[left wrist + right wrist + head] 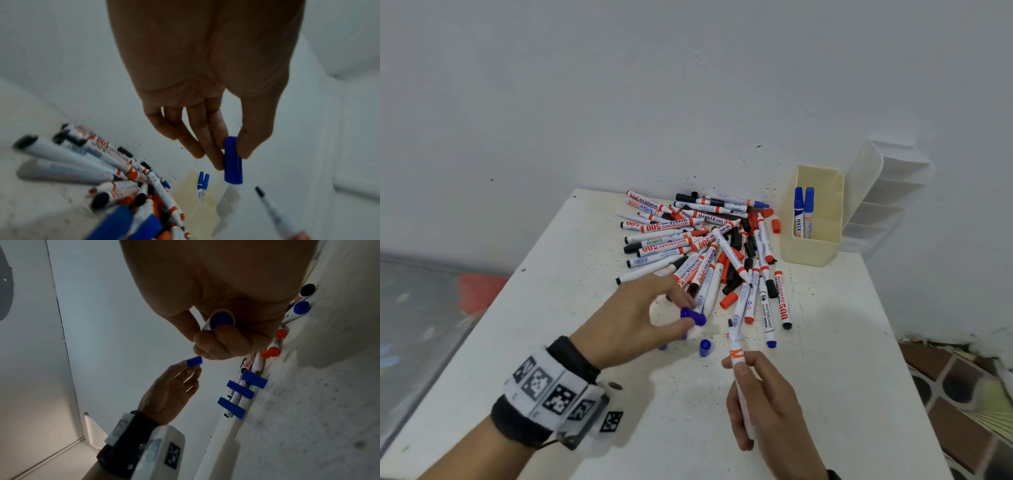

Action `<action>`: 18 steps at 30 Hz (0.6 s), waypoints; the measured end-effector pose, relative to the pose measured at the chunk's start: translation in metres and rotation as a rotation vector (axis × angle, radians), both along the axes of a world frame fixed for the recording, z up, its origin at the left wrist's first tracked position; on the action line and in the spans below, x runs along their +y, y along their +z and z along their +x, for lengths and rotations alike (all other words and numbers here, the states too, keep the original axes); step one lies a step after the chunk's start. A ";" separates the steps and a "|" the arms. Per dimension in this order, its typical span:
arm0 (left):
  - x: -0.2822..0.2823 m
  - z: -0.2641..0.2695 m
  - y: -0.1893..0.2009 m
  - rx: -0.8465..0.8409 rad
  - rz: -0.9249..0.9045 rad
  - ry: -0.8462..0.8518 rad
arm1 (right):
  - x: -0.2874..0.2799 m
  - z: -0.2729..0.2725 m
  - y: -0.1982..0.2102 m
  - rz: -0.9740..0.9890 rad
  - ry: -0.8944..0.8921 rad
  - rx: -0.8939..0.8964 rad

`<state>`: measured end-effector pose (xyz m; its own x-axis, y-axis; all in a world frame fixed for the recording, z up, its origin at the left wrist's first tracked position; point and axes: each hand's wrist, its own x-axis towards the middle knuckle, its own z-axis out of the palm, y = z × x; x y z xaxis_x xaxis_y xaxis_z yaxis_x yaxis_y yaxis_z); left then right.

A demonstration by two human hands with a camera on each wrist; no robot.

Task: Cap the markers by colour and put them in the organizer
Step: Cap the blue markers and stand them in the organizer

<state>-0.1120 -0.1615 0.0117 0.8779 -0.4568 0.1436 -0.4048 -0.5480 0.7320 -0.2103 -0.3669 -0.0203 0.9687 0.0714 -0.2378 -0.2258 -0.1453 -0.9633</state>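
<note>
The left hand [633, 318] pinches a loose blue cap [693, 317] between thumb and fingertips, held just above the white bench [551, 308], at the near edge of the marker pile [698, 246]. The right hand [767, 401] grips an uncapped marker [734, 346] round its barrel, its dark tip pointing up and away toward the pile; the wrist view shows a blue plug on the marker's back end. Cap and tip are near each other but apart. More loose blue caps [704, 347] lie on the bench just beneath the two hands. The pile, a tangle of white-barrelled markers with orange, black and blue ends, spreads toward the far wall. At the far right of the bench stands the cream organizer [811, 253], with two blue-capped markers [803, 210] upright inside it.
</note>
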 end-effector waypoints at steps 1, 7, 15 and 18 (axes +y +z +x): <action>0.001 0.000 0.004 0.080 -0.096 0.022 | 0.002 -0.001 0.001 0.000 0.020 -0.003; 0.001 0.001 0.007 0.227 -0.254 -0.001 | 0.009 -0.003 0.006 -0.028 0.100 -0.054; -0.002 -0.002 -0.001 0.297 -0.279 -0.060 | 0.014 0.005 0.012 0.001 0.128 -0.028; 0.000 0.001 -0.001 0.295 -0.282 -0.087 | 0.016 0.006 0.014 -0.009 0.150 -0.042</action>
<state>-0.1115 -0.1614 0.0107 0.8600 -0.5098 0.0216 -0.1910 -0.2823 0.9401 -0.2045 -0.3513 -0.0064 0.9565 0.2139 -0.1983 -0.1600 -0.1833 -0.9699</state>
